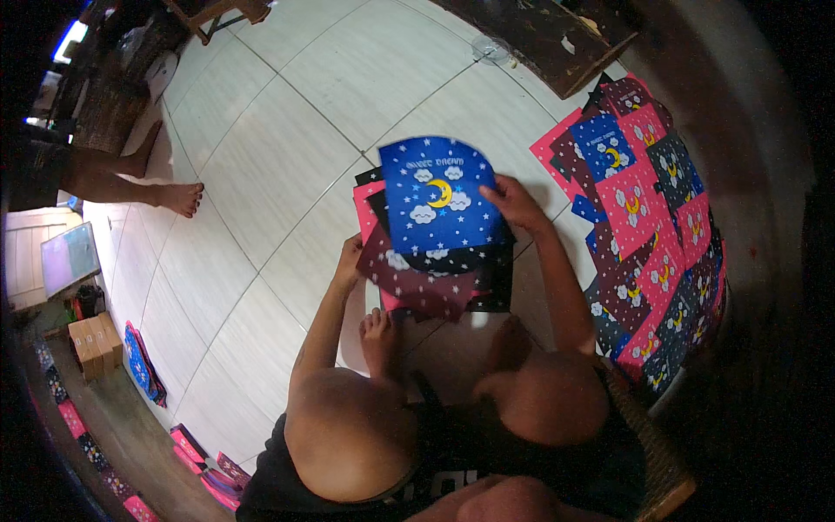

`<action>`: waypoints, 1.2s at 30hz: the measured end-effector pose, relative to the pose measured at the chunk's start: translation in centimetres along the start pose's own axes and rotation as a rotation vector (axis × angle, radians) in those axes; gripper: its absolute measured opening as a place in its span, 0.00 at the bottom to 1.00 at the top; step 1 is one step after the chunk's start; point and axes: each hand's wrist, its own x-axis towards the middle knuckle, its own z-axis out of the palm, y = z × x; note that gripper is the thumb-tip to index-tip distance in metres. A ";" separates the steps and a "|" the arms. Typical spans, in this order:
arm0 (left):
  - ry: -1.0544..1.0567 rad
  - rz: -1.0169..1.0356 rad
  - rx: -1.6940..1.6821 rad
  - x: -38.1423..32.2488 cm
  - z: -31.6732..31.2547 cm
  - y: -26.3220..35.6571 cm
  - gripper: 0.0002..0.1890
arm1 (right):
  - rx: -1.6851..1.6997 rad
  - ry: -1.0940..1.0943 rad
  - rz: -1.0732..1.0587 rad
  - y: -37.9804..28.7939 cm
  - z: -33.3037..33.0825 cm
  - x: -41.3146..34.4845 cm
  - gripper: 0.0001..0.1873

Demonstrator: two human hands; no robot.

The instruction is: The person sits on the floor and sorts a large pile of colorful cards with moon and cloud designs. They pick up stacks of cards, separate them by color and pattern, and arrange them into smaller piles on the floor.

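My right hand (pixel 515 201) grips the right edge of a blue printed fabric panel (pixel 427 209), which shows a yellow moon, clouds and stars and bears writing. The panel is slightly curled and covers part of a pile below. At the left, my left hand (pixel 352 254) grips the edge of a maroon star-print panel (pixel 417 277); its fingertips are partly hidden. Black panels (pixel 492 280) and a pink panel (pixel 365 212) show around and under these two. The pile lies in front of my feet, over the tiled floor.
A large spread of similar panels (pixel 652 202) in pink, blue, maroon and black lies to the right. Dark wooden furniture (pixel 554 46) stands beyond. Another person's bare foot (pixel 179 198) is on the left. Cardboard boxes (pixel 96 346) and stacked panels (pixel 145 365) sit at lower left.
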 end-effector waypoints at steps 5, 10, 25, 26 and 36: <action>0.114 -0.309 -0.116 0.6 -0.2 -0.6 0.20 | -0.374 0.273 -0.072 5.9 2.3 0.8 0.16; 0.003 -0.247 0.198 0.2 -0.5 0.2 0.18 | -0.354 0.381 -0.136 5.4 -1.4 0.3 0.16; 0.088 -0.298 0.217 -1.3 1.6 0.2 0.36 | -0.133 0.233 -0.056 3.4 7.8 -8.0 0.29; 0.096 -0.215 0.171 -1.2 2.0 0.1 0.35 | -0.166 0.148 0.021 2.6 7.6 -8.0 0.29; 0.068 -0.098 0.035 -1.9 3.1 -0.2 0.30 | -0.463 0.352 -0.110 3.8 8.4 -7.5 0.34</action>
